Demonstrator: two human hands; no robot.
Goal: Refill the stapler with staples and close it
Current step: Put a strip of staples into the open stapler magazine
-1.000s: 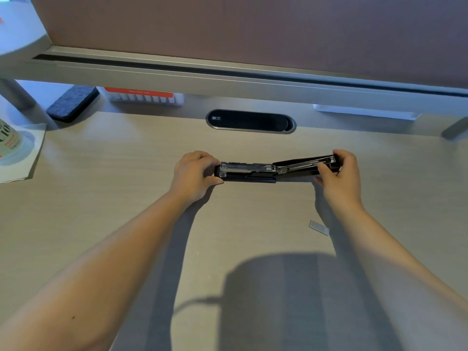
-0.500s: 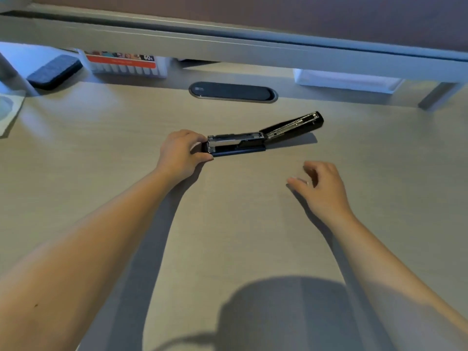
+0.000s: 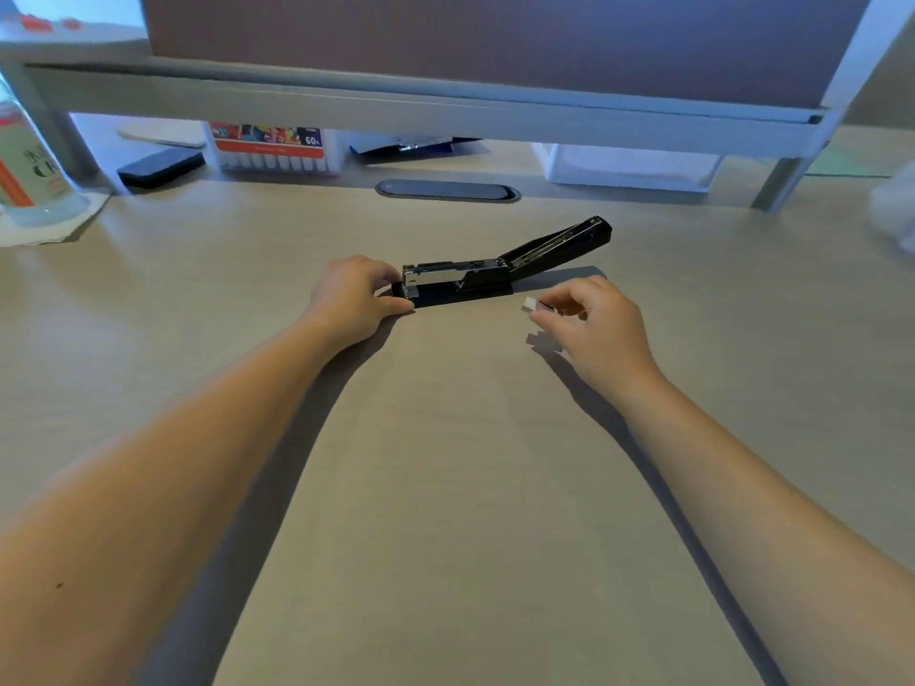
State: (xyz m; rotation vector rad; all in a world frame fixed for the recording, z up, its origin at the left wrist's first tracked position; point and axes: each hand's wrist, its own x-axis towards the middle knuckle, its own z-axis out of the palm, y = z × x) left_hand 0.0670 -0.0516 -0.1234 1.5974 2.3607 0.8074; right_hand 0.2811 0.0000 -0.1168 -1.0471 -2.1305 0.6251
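A black stapler [image 3: 487, 279] lies on the wooden desk [image 3: 445, 438] with its top arm [image 3: 564, 242] swung open up and to the right, so the metal staple channel [image 3: 448, 272] is bare. My left hand [image 3: 354, 299] grips the stapler's left end between thumb and fingers. My right hand [image 3: 589, 321] hovers just above the desk, a little in front of and to the right of the stapler, pinching a small silvery strip of staples [image 3: 530, 304] whose left end sticks out of my fingers.
A grey shelf riser [image 3: 445, 108] spans the back of the desk. Under it sit a dark eraser block [image 3: 161, 165], a marker box [image 3: 275, 148], papers and a white tray [image 3: 629, 168]. An oval cable grommet [image 3: 448, 190] lies behind the stapler. A bottle [image 3: 29, 175] stands far left.
My right hand let go of the stapler's open arm, dropped to the desk and picked up the staple strip, now lifted toward the stapler. My left hand kept its grip.
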